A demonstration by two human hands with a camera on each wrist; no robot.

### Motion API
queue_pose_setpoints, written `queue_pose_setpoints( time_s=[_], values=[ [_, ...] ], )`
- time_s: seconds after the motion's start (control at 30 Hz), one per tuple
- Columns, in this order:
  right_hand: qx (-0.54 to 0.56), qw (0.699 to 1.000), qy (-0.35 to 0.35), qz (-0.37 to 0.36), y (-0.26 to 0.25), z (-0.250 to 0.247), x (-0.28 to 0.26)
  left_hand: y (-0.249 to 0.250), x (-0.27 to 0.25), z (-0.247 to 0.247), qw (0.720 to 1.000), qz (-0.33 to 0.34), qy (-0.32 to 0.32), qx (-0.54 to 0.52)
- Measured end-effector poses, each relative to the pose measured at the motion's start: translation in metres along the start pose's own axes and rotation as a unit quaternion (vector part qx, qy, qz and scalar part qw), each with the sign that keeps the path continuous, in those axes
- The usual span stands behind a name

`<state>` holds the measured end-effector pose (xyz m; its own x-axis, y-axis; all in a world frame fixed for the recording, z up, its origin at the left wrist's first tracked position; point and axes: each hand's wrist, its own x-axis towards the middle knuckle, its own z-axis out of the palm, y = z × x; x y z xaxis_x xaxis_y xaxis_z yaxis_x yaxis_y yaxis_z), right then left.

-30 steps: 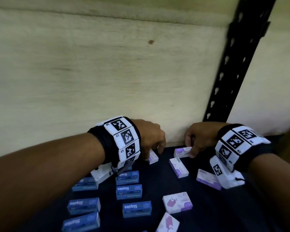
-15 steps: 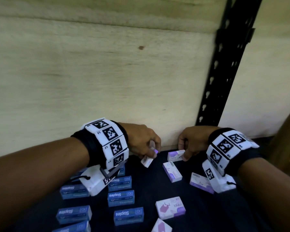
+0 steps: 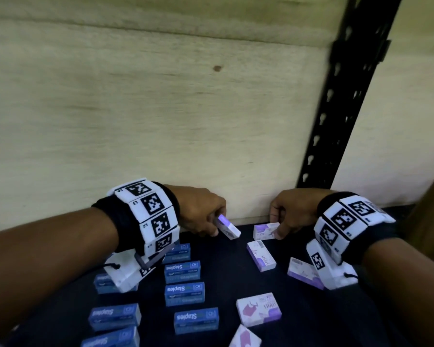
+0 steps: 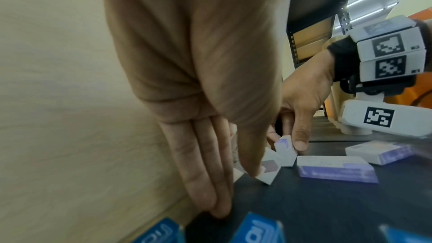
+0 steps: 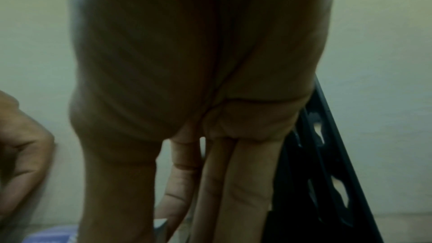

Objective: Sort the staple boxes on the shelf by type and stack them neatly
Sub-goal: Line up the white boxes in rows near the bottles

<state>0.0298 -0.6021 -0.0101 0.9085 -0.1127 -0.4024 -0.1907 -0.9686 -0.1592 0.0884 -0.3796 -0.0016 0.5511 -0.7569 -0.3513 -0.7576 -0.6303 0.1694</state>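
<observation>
1. The left hand (image 3: pixel 201 211), at centre frame in the head view, pinches a white-and-purple box (image 3: pixel 227 227) between thumb and fingers; the box is tilted, one end raised off the shelf (image 3: pixel 311 321).
2. In the left wrist view the left fingers (image 4: pixel 201 163) lie straight and pressed together, pointing down, with the thumb tip on that box (image 4: pixel 268 168).
3. The right hand (image 3: pixel 290 211), just right of centre, grips a second purple box (image 3: pixel 265 231) standing on its long edge near the back wall (image 3: pixel 161 121); its thumb presses the near face.
4. The right wrist view is dim; its fingers (image 5: pixel 233 182) hang close together, and what they touch cannot be told there.
5. More purple boxes (image 3: pixel 261 255) lie loose at lower right of the head view.
6. Blue boxes (image 3: pixel 184 294) sit in rows at lower left.
7. A black upright (image 3: pixel 336 108) runs up the right of the frame.
</observation>
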Motion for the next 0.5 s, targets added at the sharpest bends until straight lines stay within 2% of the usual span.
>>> queue_pose_setpoints(
  time_s=[0.13,0.27,0.5],
  values=[
    [0.019,1.0,0.0,0.002,0.002,0.002,0.001,0.008,0.001,-0.002,0.996,0.0,0.025,0.085],
    [0.042,0.999,-0.007,-0.006,0.002,0.004,0.002,0.02,0.003,-0.001,0.978,-0.018,0.037,0.204],
    [0.025,1.0,0.012,-0.007,0.004,0.006,-0.001,0.031,0.011,0.002,0.976,-0.024,0.03,0.212]
  ],
)
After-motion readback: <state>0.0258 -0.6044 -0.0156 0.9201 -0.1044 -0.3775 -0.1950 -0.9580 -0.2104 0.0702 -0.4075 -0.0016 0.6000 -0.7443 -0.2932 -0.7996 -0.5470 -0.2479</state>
